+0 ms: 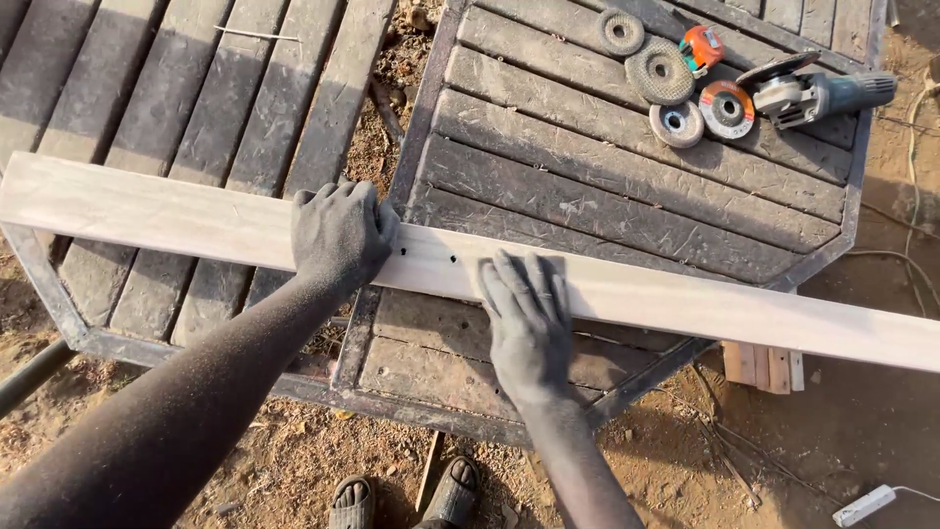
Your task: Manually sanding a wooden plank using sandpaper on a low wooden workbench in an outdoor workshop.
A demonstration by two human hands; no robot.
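Observation:
A long pale wooden plank (685,304) lies across two weathered slatted wooden table tops, running from the left edge to the lower right. Small dark holes show in it near the middle. My left hand (338,235) grips the plank with the fingers curled over its far edge. Just to the right, my right hand (526,313) rests flat on the plank, fingers spread, palm down. Both hands and arms are covered in dust.
On the right table top (627,167), at the back right, lie an angle grinder (818,93), several grinding discs (661,71) and an orange tape measure (701,47). Short wood blocks (764,368) lie on the dirt. A white power strip (864,504) lies at the lower right. Sandalled feet (406,500) show below.

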